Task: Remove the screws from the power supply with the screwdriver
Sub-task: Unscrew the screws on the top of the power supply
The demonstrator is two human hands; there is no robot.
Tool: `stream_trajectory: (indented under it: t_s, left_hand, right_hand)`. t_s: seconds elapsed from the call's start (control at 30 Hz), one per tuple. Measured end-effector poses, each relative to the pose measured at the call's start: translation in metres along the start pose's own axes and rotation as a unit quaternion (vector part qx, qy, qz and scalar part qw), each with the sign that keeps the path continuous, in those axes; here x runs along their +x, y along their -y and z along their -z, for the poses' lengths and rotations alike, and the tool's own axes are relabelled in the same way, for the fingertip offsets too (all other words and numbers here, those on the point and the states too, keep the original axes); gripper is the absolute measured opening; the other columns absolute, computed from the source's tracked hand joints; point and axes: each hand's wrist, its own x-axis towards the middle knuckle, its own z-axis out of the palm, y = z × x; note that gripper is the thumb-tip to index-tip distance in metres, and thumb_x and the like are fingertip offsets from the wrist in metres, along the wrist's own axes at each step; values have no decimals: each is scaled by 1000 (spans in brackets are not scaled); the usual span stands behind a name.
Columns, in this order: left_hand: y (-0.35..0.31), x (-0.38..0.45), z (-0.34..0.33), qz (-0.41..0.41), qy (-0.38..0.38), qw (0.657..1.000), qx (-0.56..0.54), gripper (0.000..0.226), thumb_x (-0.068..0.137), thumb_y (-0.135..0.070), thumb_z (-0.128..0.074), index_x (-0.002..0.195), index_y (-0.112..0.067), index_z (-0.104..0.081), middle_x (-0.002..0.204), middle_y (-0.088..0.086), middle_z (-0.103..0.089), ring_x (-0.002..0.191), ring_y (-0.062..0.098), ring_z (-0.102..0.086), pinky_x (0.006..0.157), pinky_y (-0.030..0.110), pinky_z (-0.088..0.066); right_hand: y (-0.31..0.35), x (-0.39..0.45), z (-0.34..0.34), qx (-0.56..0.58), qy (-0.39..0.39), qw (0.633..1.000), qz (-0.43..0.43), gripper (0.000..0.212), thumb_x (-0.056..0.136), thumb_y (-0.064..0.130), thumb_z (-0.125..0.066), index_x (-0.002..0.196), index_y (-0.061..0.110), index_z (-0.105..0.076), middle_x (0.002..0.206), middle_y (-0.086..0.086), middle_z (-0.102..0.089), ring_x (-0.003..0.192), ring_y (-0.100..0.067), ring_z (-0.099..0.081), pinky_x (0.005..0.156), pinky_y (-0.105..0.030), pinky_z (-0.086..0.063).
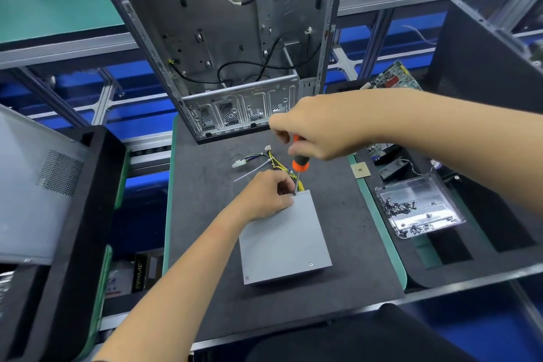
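A big open silver metal computer case (229, 44) stands at the back of a dark grey work mat (205, 229). Nearer the person, a flat grey metal power supply box (283, 239) lies in the middle of the mat. A bunch of yellow and black wires (276, 160) comes out of its far end. To the right, off the mat, sits a clear plastic tray (423, 204) with many small dark screws in it.

The left hand (264, 195) rests on the far left corner of the box, fingers curled together beside the tool's tip. The right hand (317, 132) has its fingers wrapped tight around the top of an orange and black screwdriver (299, 163). The screwdriver stands almost straight up, its thin metal tip touching the far edge of the box.
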Motion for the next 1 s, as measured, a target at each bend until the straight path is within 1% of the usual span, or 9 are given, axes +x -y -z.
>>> stream_trajectory:
  t_s: [0.13, 0.23, 0.3, 0.37, 0.47, 0.63, 0.8, 0.93, 1.0]
  left_hand:
    - [0, -3, 1, -9, -1, 1000, -25, 22, 74, -3, -68, 72, -25, -64, 73, -12, -63, 63, 0, -55, 62, 12, -43]
    - [0, -2, 4, -9, 2, 999, -46, 19, 73, 0, -70, 73, -18, -67, 71, -10, -63, 59, -2, -54, 59, 10, -41]
    - [1, -2, 4, -3, 8, 998, -63, 17, 74, 2, -71, 75, -14, -68, 70, -10, -62, 58, -4, -54, 58, 9, -41]
    - [4, -3, 3, 1, 5, 997, -76, 15, 75, 2, -71, 79, -13, -68, 72, -10, -63, 58, -4, -54, 59, 9, -42]
    - [9, -4, 0, 6, 5, 994, -106, 15, 78, 1, -71, 82, -14, -68, 73, -7, -62, 63, 2, -53, 64, 14, -44]
    - [13, -6, -2, -12, -7, 995, -103, 14, 80, -4, -70, 83, -17, -66, 75, -7, -62, 67, 3, -54, 67, 15, -45]
    - [14, -7, -3, -15, -14, 993, -113, 17, 79, -4, -70, 82, -21, -67, 74, -9, -62, 64, -1, -53, 64, 10, -42]
    - [16, -6, -4, -17, -12, 994, -111, 17, 79, -6, -70, 80, -23, -67, 74, -7, -63, 66, 3, -54, 66, 15, -44]
    - [16, -5, -4, -19, -16, 994, -103, 15, 79, -8, -70, 79, -22, -66, 75, -8, -63, 67, 4, -54, 67, 17, -44]
  right_hand:
    - [-5, -5, 8, 105, 30, 994, 21, 32, 74, -5, -52, 94, 20, -50, 80, 16, -60, 76, 6, -53, 57, -10, -37]
    - [-6, -2, 4, 88, -7, 996, 21, 17, 84, 17, -63, 93, 20, -49, 81, 14, -56, 69, 3, -49, 58, -15, -34]
    - [-5, 0, -3, 10, -36, 999, -17, 19, 97, 37, -47, 91, 19, -42, 77, 4, -50, 65, -10, -46, 56, -30, -31]
    - [-1, 4, -8, -92, -59, 991, -73, 25, 101, 40, -34, 89, 19, -34, 68, 1, -37, 56, -16, -37, 49, -32, -23]
    - [-1, 8, -7, -43, -43, 998, -29, 15, 95, 31, -49, 91, 21, -39, 71, 5, -46, 65, -21, -47, 55, -35, -35]
    - [-3, 5, 6, 113, 8, 992, 57, 27, 72, 3, -61, 89, 22, -52, 80, 17, -58, 74, 8, -52, 59, -8, -37]
    - [-5, 8, -3, -42, -43, 997, -54, 27, 98, 45, -39, 85, 22, -40, 69, 5, -43, 62, -12, -45, 51, -33, -29]
    - [-4, 7, 2, 40, -8, 999, 27, 11, 89, 19, -54, 91, 22, -43, 76, 9, -54, 68, -5, -49, 58, -30, -37]
    - [-2, 3, 8, 119, 27, 991, 49, 27, 76, 3, -57, 92, 23, -47, 85, 11, -58, 75, -5, -54, 62, -24, -43]
